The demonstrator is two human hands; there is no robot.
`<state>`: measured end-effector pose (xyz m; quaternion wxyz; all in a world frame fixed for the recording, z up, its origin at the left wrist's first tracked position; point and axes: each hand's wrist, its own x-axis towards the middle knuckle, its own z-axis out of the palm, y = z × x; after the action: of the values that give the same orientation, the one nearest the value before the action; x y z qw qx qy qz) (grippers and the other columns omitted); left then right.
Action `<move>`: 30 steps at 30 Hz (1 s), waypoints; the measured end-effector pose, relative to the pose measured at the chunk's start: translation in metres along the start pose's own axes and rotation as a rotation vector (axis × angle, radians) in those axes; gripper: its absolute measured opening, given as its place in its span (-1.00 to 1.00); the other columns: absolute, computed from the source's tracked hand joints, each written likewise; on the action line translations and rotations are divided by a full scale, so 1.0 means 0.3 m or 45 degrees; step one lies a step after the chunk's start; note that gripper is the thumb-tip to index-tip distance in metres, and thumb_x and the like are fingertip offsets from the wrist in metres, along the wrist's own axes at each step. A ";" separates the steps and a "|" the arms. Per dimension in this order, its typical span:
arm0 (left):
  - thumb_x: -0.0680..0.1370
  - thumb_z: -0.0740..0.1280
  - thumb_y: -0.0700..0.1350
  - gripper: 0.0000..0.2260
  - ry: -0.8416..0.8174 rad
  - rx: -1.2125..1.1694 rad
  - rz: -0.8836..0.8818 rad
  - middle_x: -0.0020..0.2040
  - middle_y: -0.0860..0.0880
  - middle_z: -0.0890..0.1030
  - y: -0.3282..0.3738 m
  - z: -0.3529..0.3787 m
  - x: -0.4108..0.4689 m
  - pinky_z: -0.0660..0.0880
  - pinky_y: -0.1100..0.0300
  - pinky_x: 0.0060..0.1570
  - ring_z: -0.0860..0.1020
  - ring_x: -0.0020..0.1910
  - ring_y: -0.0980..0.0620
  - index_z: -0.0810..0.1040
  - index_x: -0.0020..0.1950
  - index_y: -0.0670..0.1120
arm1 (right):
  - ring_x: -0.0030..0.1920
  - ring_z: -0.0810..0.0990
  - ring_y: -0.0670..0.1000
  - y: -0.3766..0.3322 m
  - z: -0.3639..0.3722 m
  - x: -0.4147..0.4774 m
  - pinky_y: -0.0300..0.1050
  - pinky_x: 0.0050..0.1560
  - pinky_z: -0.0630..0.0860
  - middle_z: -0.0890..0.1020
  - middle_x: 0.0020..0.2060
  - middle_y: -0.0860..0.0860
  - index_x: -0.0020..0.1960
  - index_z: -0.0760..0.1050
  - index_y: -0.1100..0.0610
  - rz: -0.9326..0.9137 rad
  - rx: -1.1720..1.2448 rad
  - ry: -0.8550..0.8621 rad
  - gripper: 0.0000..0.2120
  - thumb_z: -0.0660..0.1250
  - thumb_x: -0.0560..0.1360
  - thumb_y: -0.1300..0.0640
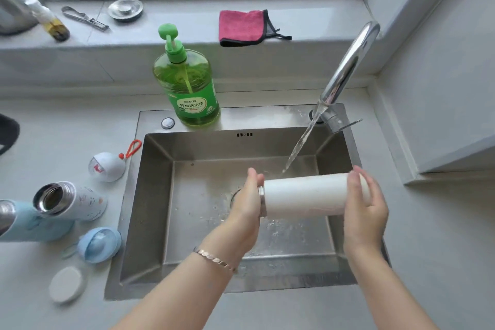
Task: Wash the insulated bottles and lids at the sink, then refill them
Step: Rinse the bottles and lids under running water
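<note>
The right hand (pixel 364 203) has its fingers (pixel 357 178) curled over the top of the white bottle (pixel 302 195), at its bottom end. It grips that end tight. The left hand (pixel 247 203) has its palm flat on the bottle's steel mouth. Its thumb sticks up by the rim. The other fingers are hidden behind the hand, so I cannot tell if they bend round the bottle. A bracelet (pixel 214 258) sits on the left wrist.

The white bottle lies on its side between the two hands, up in the air over the sink (pixel 155 195). Its mouth points left.

Water (pixel 297 147) runs from the tap (pixel 348 67) and falls right by the far side of the bottle.

A green dish soap bottle (pixel 187 88) stands on the back edge of the sink.

On the counter left of the sink stand a patterned bottle (pixel 72 201) with its top open and a blue bottle (pixel 26 222) beside it. Near them lie a blue lid (pixel 99 245), a flat white lid (pixel 67 284) and a round white lid with a red loop (pixel 107 167).

A pink cloth (pixel 242 27) and a sink plug (pixel 125 9) lie on the window sill.
</note>
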<state>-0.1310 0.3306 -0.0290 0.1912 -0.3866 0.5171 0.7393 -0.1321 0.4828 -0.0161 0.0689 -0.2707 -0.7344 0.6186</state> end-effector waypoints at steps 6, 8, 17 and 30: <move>0.62 -0.01 0.17 -0.51 0.189 0.015 0.042 0.08 -0.10 0.59 0.027 -0.126 0.031 0.40 0.06 0.13 0.53 -0.07 -0.03 0.52 0.20 -0.15 | 0.04 0.49 -0.29 0.023 0.068 -0.103 -0.43 0.03 0.39 0.55 0.05 -0.21 0.14 0.49 -0.08 0.018 -0.028 -0.215 -0.77 0.30 0.48 -0.01; 0.62 -0.01 0.18 -0.52 0.048 0.066 0.008 0.18 -0.09 0.55 -0.027 -0.069 0.018 0.35 0.02 0.27 0.51 0.03 -0.02 0.46 0.27 -0.12 | 0.13 0.50 -0.11 0.005 0.028 -0.046 -0.19 0.17 0.42 0.56 0.09 -0.10 0.14 0.51 -0.04 0.051 -0.023 -0.117 -0.79 0.30 0.50 0.05; 0.64 -0.07 0.13 -0.49 0.037 -0.078 -0.084 0.00 -0.14 0.62 -0.030 -0.109 0.029 0.48 0.14 -0.18 0.56 -0.14 -0.05 0.53 0.13 -0.18 | 0.04 0.49 -0.18 -0.023 0.039 -0.054 -0.35 0.01 0.39 0.53 0.09 -0.03 -0.01 0.45 -0.25 -0.196 -0.182 -0.322 -0.70 0.22 0.27 -0.23; 0.58 0.25 -0.15 -0.83 0.252 0.300 -0.007 0.06 -0.06 0.55 -0.078 -0.238 0.027 0.38 0.07 0.21 0.51 0.13 0.00 0.50 0.15 -0.15 | -0.05 0.38 -0.36 -0.046 -0.161 0.056 -0.67 -0.06 0.20 0.42 0.10 -0.06 0.10 0.46 -0.17 -0.436 -0.509 -0.376 -0.70 0.26 0.37 -0.05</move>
<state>-0.0935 0.2738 -0.0617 0.1855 -0.4337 0.6156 0.6313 -0.1294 0.5318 0.0040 0.0101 -0.0581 -0.8787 0.4738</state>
